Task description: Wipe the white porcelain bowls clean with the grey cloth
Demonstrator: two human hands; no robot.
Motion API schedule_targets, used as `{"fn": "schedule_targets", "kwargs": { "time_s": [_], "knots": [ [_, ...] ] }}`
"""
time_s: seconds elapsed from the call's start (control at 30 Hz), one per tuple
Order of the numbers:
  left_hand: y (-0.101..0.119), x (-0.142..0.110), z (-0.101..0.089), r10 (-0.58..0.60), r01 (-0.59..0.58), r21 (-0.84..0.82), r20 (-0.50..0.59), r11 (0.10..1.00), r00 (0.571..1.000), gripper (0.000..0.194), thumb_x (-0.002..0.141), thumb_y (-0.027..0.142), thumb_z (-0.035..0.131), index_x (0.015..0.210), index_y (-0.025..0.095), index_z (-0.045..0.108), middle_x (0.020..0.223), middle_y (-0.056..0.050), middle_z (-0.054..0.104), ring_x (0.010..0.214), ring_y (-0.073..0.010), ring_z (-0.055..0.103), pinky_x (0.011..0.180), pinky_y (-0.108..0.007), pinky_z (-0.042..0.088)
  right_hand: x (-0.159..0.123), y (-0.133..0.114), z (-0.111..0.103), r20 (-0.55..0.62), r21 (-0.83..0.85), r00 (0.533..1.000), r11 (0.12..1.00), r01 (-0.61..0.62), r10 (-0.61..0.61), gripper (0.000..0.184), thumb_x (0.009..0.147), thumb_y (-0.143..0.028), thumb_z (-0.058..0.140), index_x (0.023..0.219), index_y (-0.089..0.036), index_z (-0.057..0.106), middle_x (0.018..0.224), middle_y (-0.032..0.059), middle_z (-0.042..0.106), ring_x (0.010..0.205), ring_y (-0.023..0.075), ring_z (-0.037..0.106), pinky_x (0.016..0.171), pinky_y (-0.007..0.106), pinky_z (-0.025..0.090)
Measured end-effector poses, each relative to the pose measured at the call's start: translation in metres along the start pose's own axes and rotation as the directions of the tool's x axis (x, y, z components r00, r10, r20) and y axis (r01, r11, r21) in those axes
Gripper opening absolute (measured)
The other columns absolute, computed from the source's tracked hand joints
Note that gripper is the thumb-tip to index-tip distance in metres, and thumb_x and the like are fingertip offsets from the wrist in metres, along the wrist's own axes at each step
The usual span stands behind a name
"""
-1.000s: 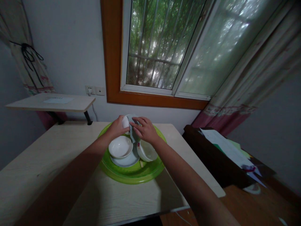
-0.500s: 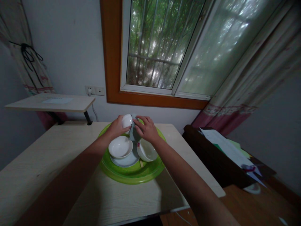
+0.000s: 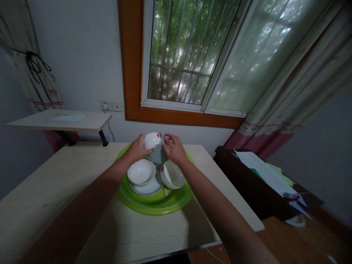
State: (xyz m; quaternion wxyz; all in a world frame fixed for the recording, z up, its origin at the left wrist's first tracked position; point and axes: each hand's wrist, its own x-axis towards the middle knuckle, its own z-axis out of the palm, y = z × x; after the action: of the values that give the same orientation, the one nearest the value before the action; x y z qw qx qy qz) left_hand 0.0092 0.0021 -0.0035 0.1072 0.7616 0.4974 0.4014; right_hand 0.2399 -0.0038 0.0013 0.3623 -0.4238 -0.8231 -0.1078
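My left hand [image 3: 136, 148] grips a small white bowl [image 3: 150, 140] with a red flower near its rim. A grey cloth [image 3: 157, 155] hangs just below and against this bowl. At the cloth's right side, my right hand [image 3: 175, 149] pinches it by the bowl's edge; its fingertips are partly hidden. Both hands are over the far part of a green round basin [image 3: 154, 209]. In the basin, a white bowl [image 3: 141, 172] stands on a white plate [image 3: 148, 190]. To its right, another bowl [image 3: 172, 176] with a red flower leans tilted.
The basin rests on a pale wooden table [image 3: 96, 209]. A small raised shelf [image 3: 60, 121] stands at the table's back left. A short light wooden piece [image 3: 165, 191] pokes out under the tilted bowl. Papers [image 3: 264, 172] lie on a dark piece of furniture at right.
The bowl in my left hand has turned, so its red flower now shows. The grey cloth has spread beneath it, and my right hand has shifted slightly right.
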Motion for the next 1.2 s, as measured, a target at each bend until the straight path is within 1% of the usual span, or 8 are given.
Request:
{"fn": "schedule_targets", "kwargs": {
  "time_s": [0.13,0.23,0.47,0.53,0.7,0.8,1.0,1.2],
  "knots": [
    [0.001,-0.001,-0.001,0.005,-0.004,0.013,-0.010,1.000,1.000,0.065,0.074,0.047,0.070,0.126,0.019,0.045,0.117,-0.013,0.064,0.104,-0.0288,0.066,0.088,-0.040,0.052,-0.002,0.005,0.006,0.036,0.111,0.999,0.994,0.004,-0.008,0.053,0.104,-0.040,0.040,0.153,-0.020,0.040,0.143,0.0136,0.053,0.129,0.0274,0.049,0.113,0.048,0.042],
    [0.002,-0.001,-0.002,0.017,-0.017,0.028,0.010,0.999,1.000,0.064,0.073,0.048,0.071,0.125,0.019,0.046,0.115,-0.013,0.065,0.102,-0.0289,0.066,0.086,-0.039,0.053,-0.002,0.002,0.005,0.029,0.126,0.999,0.991,0.036,-0.040,0.055,0.104,-0.040,0.040,0.155,-0.021,0.035,0.149,0.0130,0.048,0.135,0.0267,0.045,0.116,0.048,0.039],
    [0.005,-0.004,-0.002,0.125,-0.135,0.064,0.134,0.989,0.983,0.063,0.075,0.048,0.070,0.126,0.020,0.047,0.117,-0.012,0.065,0.101,-0.0289,0.067,0.085,-0.038,0.052,0.000,-0.015,-0.007,0.058,0.051,0.977,0.978,0.202,-0.205,0.054,0.102,-0.037,0.048,0.154,-0.028,0.039,0.155,0.0067,0.044,0.139,0.0275,0.040,0.118,0.051,0.035],
    [0.006,-0.004,-0.001,0.126,-0.139,0.088,0.141,0.986,0.982,0.063,0.075,0.047,0.070,0.126,0.020,0.047,0.117,-0.011,0.066,0.101,-0.0290,0.067,0.084,-0.037,0.052,0.001,-0.016,-0.008,0.052,0.046,0.980,0.981,0.190,-0.192,0.052,0.102,-0.035,0.048,0.153,-0.029,0.041,0.153,0.0063,0.047,0.137,0.0275,0.042,0.117,0.052,0.037],
    [0.006,-0.004,0.000,0.094,-0.111,0.143,0.120,0.983,0.988,0.065,0.074,0.047,0.071,0.128,0.020,0.047,0.118,-0.012,0.066,0.104,-0.0295,0.067,0.087,-0.038,0.051,0.002,-0.004,-0.003,-0.045,0.060,0.998,0.997,0.052,-0.050,0.044,0.103,-0.033,0.044,0.147,-0.025,0.050,0.141,0.0095,0.057,0.127,0.0270,0.050,0.111,0.050,0.042],
    [0.005,-0.003,-0.001,0.082,-0.101,0.151,0.126,0.983,0.989,0.069,0.073,0.049,0.072,0.129,0.019,0.046,0.118,-0.014,0.066,0.105,-0.0302,0.067,0.086,-0.038,0.051,0.002,0.004,0.000,-0.052,0.064,0.998,0.998,0.027,-0.024,0.042,0.103,-0.034,0.044,0.143,-0.024,0.054,0.139,0.0108,0.058,0.125,0.0274,0.051,0.109,0.049,0.044],
    [0.006,-0.005,-0.003,0.104,-0.125,0.147,0.143,0.981,0.984,0.067,0.075,0.049,0.071,0.129,0.019,0.046,0.117,-0.013,0.066,0.104,-0.0302,0.067,0.085,-0.038,0.051,0.000,-0.001,-0.003,-0.013,0.064,0.995,0.993,0.100,-0.099,0.047,0.103,-0.034,0.045,0.148,-0.022,0.048,0.143,0.0117,0.055,0.127,0.0271,0.050,0.110,0.048,0.043],
    [0.005,-0.005,-0.002,0.115,-0.130,0.109,0.133,0.986,0.984,0.066,0.074,0.046,0.072,0.129,0.020,0.047,0.116,-0.012,0.067,0.100,-0.0292,0.068,0.082,-0.037,0.052,0.000,-0.010,-0.008,0.039,0.068,0.982,0.981,0.182,-0.185,0.051,0.100,-0.034,0.050,0.151,-0.029,0.044,0.149,0.0081,0.051,0.130,0.0276,0.048,0.112,0.051,0.039]
  ]
}}
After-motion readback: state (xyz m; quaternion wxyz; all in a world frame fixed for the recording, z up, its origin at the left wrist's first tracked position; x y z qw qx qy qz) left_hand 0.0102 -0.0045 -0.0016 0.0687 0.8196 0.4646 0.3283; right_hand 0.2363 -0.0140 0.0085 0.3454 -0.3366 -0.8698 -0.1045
